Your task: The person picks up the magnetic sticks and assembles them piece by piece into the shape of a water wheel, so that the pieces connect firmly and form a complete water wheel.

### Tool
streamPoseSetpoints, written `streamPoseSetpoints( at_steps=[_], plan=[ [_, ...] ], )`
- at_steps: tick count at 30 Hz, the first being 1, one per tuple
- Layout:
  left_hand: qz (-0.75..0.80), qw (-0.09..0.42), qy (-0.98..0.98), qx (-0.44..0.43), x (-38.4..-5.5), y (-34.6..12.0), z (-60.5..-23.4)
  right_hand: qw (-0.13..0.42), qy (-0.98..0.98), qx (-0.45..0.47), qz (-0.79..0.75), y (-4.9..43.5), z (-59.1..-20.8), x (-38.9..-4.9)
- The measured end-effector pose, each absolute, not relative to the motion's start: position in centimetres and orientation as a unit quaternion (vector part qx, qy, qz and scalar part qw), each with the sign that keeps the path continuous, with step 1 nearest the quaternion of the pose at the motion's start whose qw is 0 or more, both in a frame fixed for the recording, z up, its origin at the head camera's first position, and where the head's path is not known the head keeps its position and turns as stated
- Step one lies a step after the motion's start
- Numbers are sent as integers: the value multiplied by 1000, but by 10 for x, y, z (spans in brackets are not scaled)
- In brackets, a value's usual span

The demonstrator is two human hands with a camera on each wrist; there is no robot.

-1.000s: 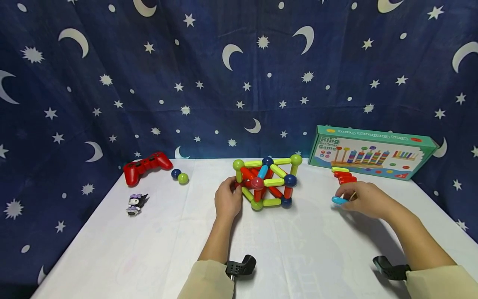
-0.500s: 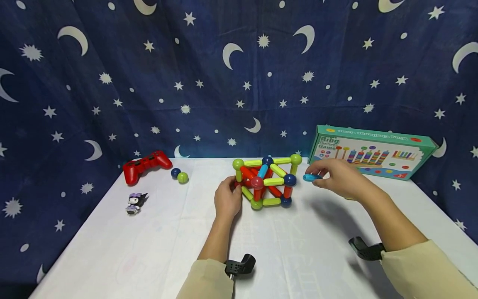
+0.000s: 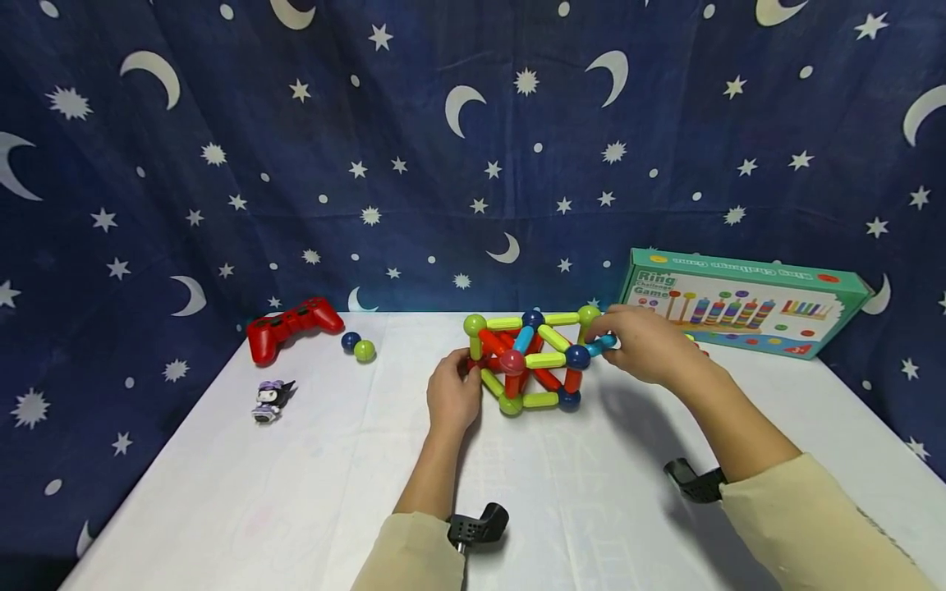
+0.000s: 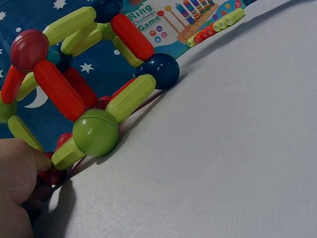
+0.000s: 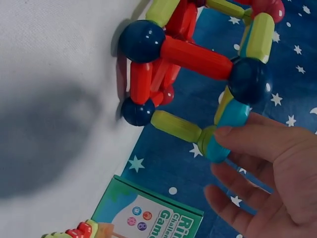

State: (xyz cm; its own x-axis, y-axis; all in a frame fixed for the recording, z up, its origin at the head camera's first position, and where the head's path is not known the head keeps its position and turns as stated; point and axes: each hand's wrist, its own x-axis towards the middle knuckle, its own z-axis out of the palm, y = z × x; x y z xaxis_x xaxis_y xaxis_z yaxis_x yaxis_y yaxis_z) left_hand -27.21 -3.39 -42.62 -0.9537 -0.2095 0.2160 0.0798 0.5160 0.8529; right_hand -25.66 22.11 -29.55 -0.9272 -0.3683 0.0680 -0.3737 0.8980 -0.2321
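Note:
A frame of magnetic rods and balls (image 3: 545, 360) in red, yellow-green and blue stands on the white table. At its lower left corner, my left hand (image 3: 452, 394) holds the frame, its thumb beside a red ball (image 4: 53, 175) and a yellow-green rod (image 4: 68, 154). My right hand (image 3: 650, 345) pinches a light blue rod (image 5: 234, 121) between thumb and fingers at the frame's upper right. One end of that rod meets a dark blue ball (image 5: 250, 82); the other lies near a yellow-green ball (image 5: 204, 141), and whether they touch cannot be told.
Behind the right hand leans a green game box (image 3: 739, 304), with loose rods (image 4: 218, 26) lying before it. Off to the left are a red game controller (image 3: 296, 328), a small figurine (image 3: 270, 400), and loose blue (image 3: 351, 342) and green (image 3: 365, 351) balls. A starry curtain (image 3: 414, 164) hangs behind.
My right hand has carried the light blue rod leftward from beside the loose rods to the frame's upper right blue ball. The left hand stays at the frame's lower left.

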Motion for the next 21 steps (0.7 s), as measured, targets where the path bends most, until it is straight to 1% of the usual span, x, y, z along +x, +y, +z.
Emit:
streamPoseSetpoints(
  at_steps=[6, 10, 18, 21],
  plan=[
    [-491, 143, -858, 41, -272, -33, -426, 40, -975, 192, 106, 215, -299, -260],
    [-492, 145, -858, 39, -272, -34, -427, 47, -974, 188, 118, 214, -302, -261],
    [-491, 152, -857, 33, -271, -34, -427, 51, -959, 117, 253, 232, -314, -268],
    [-488, 154, -859, 32, -271, -34, -427, 37, -951, 99, 290, 237, -319, -270]
  ],
)
